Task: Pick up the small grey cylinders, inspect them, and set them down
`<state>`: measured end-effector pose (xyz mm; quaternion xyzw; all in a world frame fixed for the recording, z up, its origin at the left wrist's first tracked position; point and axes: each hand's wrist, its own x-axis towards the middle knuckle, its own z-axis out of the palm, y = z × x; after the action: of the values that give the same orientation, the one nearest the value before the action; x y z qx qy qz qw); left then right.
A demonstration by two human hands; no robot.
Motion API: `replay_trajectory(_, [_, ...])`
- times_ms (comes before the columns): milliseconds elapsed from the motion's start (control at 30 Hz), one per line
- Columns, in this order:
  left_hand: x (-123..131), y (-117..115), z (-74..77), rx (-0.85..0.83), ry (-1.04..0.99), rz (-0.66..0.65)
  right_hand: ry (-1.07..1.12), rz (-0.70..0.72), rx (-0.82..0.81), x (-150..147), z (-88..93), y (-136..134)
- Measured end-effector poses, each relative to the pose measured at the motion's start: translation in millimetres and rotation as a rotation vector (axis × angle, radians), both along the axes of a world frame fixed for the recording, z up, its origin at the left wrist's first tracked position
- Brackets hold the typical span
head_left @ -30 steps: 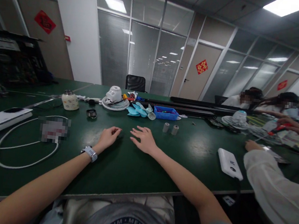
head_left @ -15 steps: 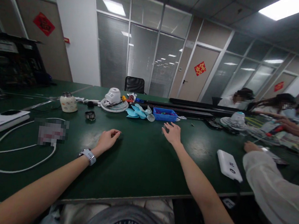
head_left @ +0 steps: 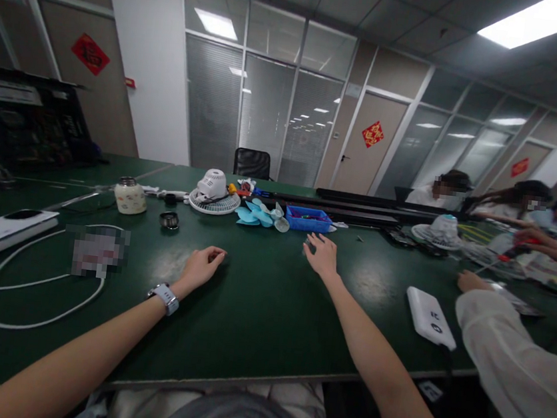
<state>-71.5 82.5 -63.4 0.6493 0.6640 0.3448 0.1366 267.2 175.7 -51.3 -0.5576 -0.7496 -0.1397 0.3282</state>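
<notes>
Glass partitions close off the room behind a green worktop. Right hand: positioned on the near side of a blue tray, fingers bent. A small grey piece shows at its fingertips, mostly hidden; from where I stand, I cannot make out whether the grip is clasped on it, nor which way its long axis runs. Location: the piece lies to the left of the right palm and slightly ahead, well apart from the left hand; the right is nearer. Left hand: fingers curled, thumb near the index finger; contents of this grip, if any, are not visible. Beyond the hands: pale blue fan blades and a white fan body.
</notes>
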Motion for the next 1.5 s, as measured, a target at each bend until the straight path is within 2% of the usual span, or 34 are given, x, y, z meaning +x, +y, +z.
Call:
replay_trajectory(200, [1,-2,2.4,0.002,-0.009,0.007,0.000,0.005,-0.010,1,-2.2,3])
replay_trajectory(433, [-2,1,-1.5,-0.003,-0.005,-0.014,-0.002,0.004,0.002,1,-3.1,3])
replay_trajectory(600, [-2,1,-0.5,-0.003,0.015,-0.017,0.141,-0.157,0.160,13,9.5,2])
replay_trajectory(700, [-2,0,-0.7,-0.004,0.013,-0.024,0.202,-0.270,0.033,29,9.3,6])
replay_trajectory(833, [-2,0,-1.0,-0.011,-0.004,-0.022,0.221,-0.298,-0.196,46,-2.0,15])
replay_trajectory(900, [-2,0,-0.9,-0.010,-0.003,-0.023,0.234,-0.293,-0.199,48,-3.5,16])
replay_trajectory(1000, [-2,0,-1.1,-0.005,-0.001,-0.012,0.240,-0.289,-0.090,40,7.1,10])
replay_trajectory(1067, [-1,0,-1.0,-0.001,-0.011,-0.005,0.276,-0.230,0.013,23,18.8,-1])
replay_trajectory(1133, [0,-1,0.2,0.014,-0.024,-0.012,0.347,-0.086,0.058,-3,27.7,-15])
replay_trajectory(1233, [5,-7,5.4,0.095,-0.031,-0.029,0.437,0.243,-0.083,-51,27.3,-41])
replay_trajectory(1333, [14,-15,13.1,0.231,-0.052,-0.077,0.438,0.503,-0.270,-91,14.5,-65])
replay_trajectory(1400, [20,-20,17.9,0.300,-0.080,-0.127,0.421,0.562,-0.333,-107,6.3,-76])
replay_trajectory(1500, [29,-25,22.6,0.339,-0.110,-0.203,0.382,0.568,-0.351,-116,1.0,-83])
